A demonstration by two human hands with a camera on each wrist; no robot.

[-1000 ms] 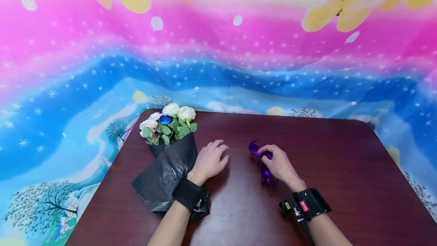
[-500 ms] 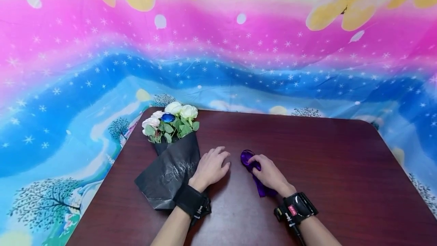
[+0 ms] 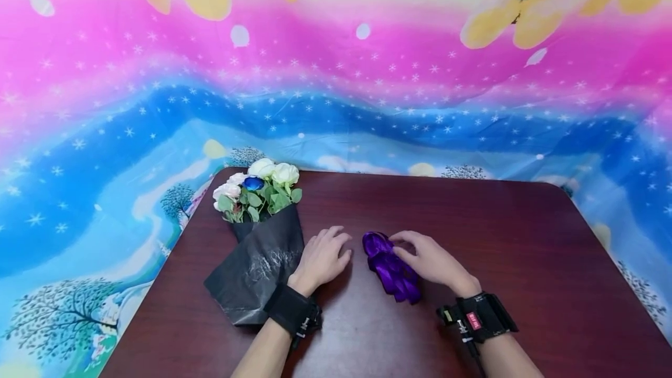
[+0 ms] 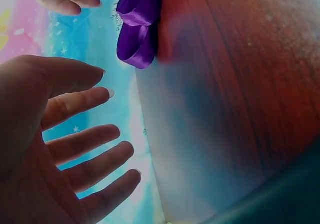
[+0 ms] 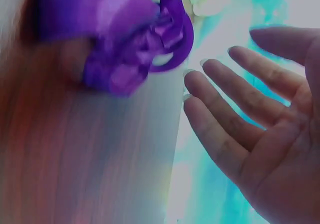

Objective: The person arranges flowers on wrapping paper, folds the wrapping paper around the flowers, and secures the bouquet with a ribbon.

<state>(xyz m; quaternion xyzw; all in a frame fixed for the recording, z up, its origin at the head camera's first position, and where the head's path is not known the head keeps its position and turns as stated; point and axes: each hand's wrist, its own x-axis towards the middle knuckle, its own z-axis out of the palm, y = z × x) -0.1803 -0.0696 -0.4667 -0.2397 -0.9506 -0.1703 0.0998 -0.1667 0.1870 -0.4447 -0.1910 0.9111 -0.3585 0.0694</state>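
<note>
A looped purple satin ribbon bow (image 3: 392,273) lies on the table right of centre, its loops large in the right wrist view. My right hand (image 3: 427,254) is just right of it, fingertips close to its upper loops; in the right wrist view its fingers (image 5: 225,139) are spread and apart from the ribbon. My left hand (image 3: 322,255) rests relaxed, holding nothing, its fingers (image 4: 92,144) parted in the left wrist view. Left of it lies a bouquet of white roses with one blue rose (image 3: 254,183), wrapped in black paper (image 3: 257,267).
The dark red wooden table (image 3: 504,238) has rounded far corners. Behind it hangs a colourful printed cloth (image 3: 341,86) with snowflakes and trees. Black camera straps sit on both wrists, with a cable along the right forearm (image 3: 506,354).
My right hand has brought the purple ribbon bow to the left, laid it down and let go, its fingers drawing slightly back to the right. The left hand and bouquet have stayed put.
</note>
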